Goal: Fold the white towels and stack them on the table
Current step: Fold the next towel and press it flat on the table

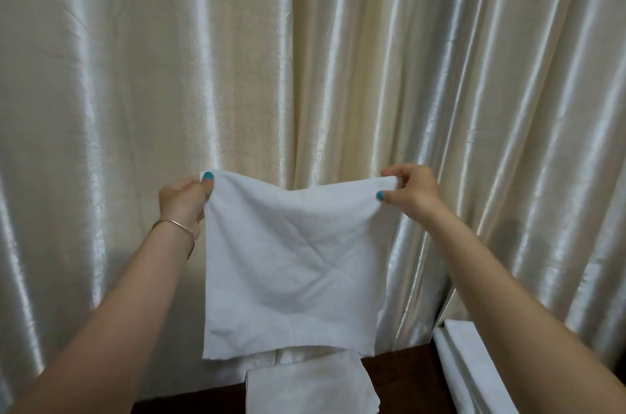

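Head view. A cream satin curtain [305, 57] fills the background; a dark table [396, 376] runs along the bottom edge. Raised in front of the curtain, a white towel [291, 264] hangs flat and open, its lower edge above the table. The left hand [184, 201], with a bangle [176, 227] at the wrist, pinches the towel's upper left corner; the right hand [411, 191] pinches the upper right corner. Below the towel, a folded stack [311, 386] lies on the table. Right of the towel, white cloth [474, 369] lies at the table's end.
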Tool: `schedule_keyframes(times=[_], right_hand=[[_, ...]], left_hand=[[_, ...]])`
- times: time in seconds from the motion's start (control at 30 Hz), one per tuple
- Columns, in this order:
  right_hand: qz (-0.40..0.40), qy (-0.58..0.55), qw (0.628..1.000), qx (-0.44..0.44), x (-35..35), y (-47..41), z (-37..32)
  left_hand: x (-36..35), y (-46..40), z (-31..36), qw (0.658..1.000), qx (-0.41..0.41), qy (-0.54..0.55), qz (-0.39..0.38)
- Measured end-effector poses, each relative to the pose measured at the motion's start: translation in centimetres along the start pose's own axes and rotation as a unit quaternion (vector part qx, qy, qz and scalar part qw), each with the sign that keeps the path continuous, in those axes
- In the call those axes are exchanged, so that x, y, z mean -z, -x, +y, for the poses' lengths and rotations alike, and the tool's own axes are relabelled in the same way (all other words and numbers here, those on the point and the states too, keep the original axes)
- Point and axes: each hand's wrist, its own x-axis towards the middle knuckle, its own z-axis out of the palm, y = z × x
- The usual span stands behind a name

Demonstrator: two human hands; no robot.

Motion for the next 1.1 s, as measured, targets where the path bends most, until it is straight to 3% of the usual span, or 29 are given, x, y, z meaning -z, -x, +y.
schedule_keyframes(times=[0.2, 0.47, 1.1], right_hand=[[0.022, 0.125, 0.992, 0.030, 0.3, 0.4, -0.5], [0.040, 0.039, 0.998, 0.033, 0.6, 0.2, -0.8], [0.045, 0.075, 0.995, 0.057, 0.3, -0.4, -2.7]], left_hand=[[-0.1, -0.1, 0.5, 1.000, -0.016, -0.003, 0.016], [0.4, -0.4, 1.7, 0.998, -0.047, -0.004, 0.031], [1.2, -0.5, 2.5, 0.982, -0.158, -0.081, 0.068]])
